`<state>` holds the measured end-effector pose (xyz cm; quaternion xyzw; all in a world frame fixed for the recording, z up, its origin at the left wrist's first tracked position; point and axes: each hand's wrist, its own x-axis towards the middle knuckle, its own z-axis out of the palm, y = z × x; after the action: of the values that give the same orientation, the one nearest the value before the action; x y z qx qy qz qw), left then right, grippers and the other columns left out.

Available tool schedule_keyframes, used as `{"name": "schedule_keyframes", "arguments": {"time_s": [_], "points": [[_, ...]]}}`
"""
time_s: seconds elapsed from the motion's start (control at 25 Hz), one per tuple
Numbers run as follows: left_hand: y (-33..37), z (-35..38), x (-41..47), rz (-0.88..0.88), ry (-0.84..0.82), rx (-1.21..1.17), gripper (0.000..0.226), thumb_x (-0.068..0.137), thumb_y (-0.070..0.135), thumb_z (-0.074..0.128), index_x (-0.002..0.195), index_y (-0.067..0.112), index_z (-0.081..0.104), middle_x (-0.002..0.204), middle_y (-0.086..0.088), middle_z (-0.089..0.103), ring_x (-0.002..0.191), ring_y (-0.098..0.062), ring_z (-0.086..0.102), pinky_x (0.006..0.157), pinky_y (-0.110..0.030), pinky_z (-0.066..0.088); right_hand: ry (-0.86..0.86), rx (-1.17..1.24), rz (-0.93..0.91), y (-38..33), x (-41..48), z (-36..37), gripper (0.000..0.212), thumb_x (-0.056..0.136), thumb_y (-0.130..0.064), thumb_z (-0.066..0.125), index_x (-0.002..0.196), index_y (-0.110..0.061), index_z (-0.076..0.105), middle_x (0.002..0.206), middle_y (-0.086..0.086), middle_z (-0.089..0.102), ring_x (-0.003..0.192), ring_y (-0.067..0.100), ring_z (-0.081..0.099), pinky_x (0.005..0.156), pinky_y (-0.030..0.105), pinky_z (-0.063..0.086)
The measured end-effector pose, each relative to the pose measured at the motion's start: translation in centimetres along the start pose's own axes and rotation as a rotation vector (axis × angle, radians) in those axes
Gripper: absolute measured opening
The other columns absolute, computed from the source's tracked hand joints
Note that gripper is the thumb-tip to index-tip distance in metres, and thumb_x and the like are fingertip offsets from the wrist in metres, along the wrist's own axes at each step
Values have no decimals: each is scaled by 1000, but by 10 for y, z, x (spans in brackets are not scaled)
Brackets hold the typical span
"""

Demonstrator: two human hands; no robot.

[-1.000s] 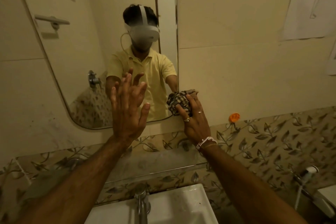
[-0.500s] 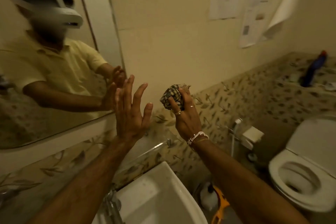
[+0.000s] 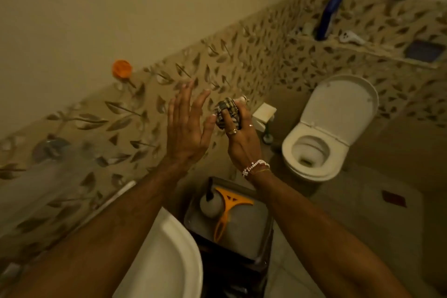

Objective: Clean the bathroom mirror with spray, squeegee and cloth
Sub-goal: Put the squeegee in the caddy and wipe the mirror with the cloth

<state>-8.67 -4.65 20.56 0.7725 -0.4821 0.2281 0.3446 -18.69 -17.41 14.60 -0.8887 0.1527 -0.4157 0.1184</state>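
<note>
My right hand (image 3: 240, 139) is closed around a bunched checked cloth (image 3: 227, 111), held in the air in front of the leaf-patterned wall tiles. My left hand (image 3: 186, 128) is beside it, flat and open, fingers spread, its thumb close to the cloth. Below my hands, an orange squeegee (image 3: 228, 208) lies on a grey tray (image 3: 251, 232) on a dark stand, next to a white spray bottle (image 3: 211, 203) with a dark nozzle. The mirror is out of view.
A white sink (image 3: 167, 256) is at the bottom centre, left of the stand. An open toilet (image 3: 321, 138) stands to the right. A ledge (image 3: 362, 48) behind it holds a blue bottle (image 3: 330, 12) and small items. An orange hook (image 3: 121, 68) sticks to the wall.
The view has swung right and down, away from the mirror toward the tray and toilet. Both hands came off the mirror and moved closer together, the cloth still in my right hand.
</note>
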Motion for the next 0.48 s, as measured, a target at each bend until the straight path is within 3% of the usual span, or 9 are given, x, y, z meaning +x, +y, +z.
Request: {"name": "schedule_keyframes", "arguments": {"time_s": [0.16, 0.28, 0.36, 0.48], "points": [[2, 74, -54, -44, -209, -62, 55, 107, 46, 36, 155, 21, 42, 170, -8, 24, 158, -25, 22, 125, -55, 19, -130, -4, 152, 51, -66, 18, 64, 90, 0, 57, 148, -18, 38, 153, 26, 33, 138, 44, 39, 106, 47, 45], [-6, 125, -88, -89, -363, -127, 55, 106, 46, 35, 154, 21, 42, 169, -10, 26, 157, -25, 24, 124, -57, 21, -254, -12, 343, 77, -116, 41, 60, 90, -3, 52, 148, -17, 41, 155, 24, 31, 134, 45, 43, 96, 49, 52], [-10, 161, -112, -123, -452, -174, 54, 106, 45, 36, 154, 22, 41, 169, -10, 27, 156, -25, 25, 124, -56, 22, -333, -7, 483, 88, -153, 62, 55, 94, -21, 39, 149, -21, 41, 156, 23, 30, 131, 46, 46, 89, 51, 55], [-15, 208, -155, -157, -571, -222, 53, 105, 45, 38, 153, 22, 44, 168, -9, 29, 155, -26, 28, 123, -55, 23, -437, 16, 619, 102, -210, 102, 52, 100, -32, 39, 152, -30, 32, 161, 16, 22, 139, 40, 38, 100, 49, 51]]}}
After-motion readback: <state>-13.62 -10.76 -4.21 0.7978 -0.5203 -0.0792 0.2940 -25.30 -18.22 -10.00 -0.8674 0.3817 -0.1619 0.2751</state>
